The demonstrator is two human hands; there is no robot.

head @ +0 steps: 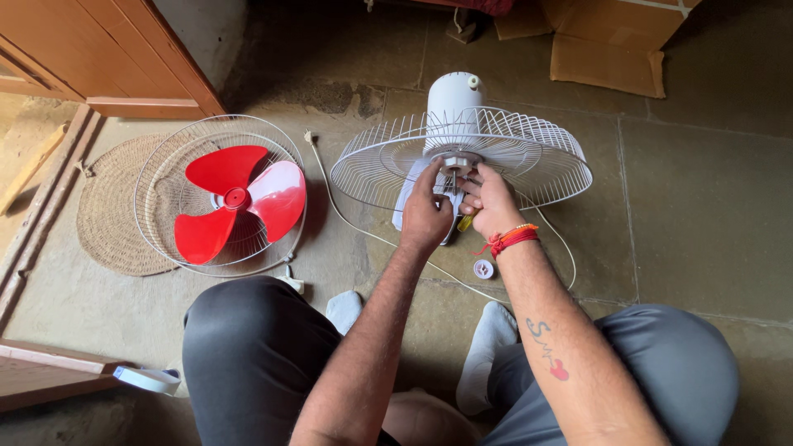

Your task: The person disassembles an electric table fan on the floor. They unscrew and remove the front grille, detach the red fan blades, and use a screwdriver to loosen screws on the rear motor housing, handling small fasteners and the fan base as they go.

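Rear fan guard (529,153) lies on the floor ahead, motor housing (453,92) behind its hub. Both hands, left hand (425,215) and right hand (489,201), at hub. Front guard (165,177) to the left on a mat (111,215), blade (239,198) in it. Small cap (483,268) right of right wrist.

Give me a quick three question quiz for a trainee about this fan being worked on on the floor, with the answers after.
1. True or false: the red fan blade is mounted on the motor.
2. What lies on the floor just below the right hand? A) a small white round cap B) a hammer C) a cup
3. Where do both hands meet?

Key
1. False. It lies in the loose wire guard on the woven mat.
2. A, the small white round cap.
3. At the hub in the middle of the rear guard, where the left hand and right hand work side by side.
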